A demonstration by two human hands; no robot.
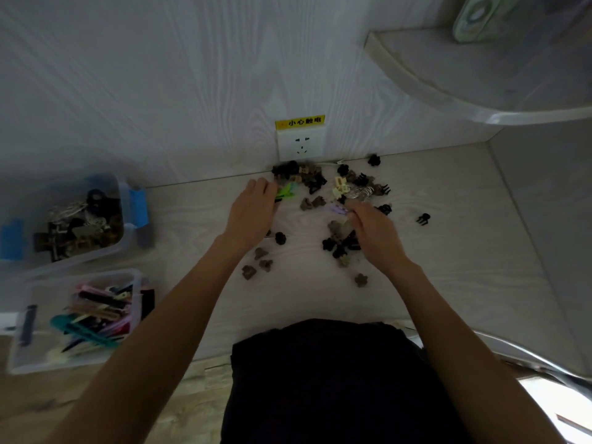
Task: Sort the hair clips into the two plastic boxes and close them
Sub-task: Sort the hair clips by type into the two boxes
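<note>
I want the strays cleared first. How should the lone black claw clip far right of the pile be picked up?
Judging by its pose, pinch the rounded body of the black claw clip from above with the right hand. Its teeth seem to point down-left, so close the fingers across the two sides of the body, not over the prongs. It lies apart from the pile, so nothing crowds it.

Pale matt wood grain, clear plastic, dull little clips

The desk (448,219) and the wall (160,91) behind it show a light, matt wood-grain finish. Both boxes at the left are clear, smooth plastic: the upper box (126,219) has blue plastic latches (139,208). The small clips (320,203) look like matt plastic; a few silvery clips (362,192) look like shiny metal. The socket (300,145) is glossy white.
</note>
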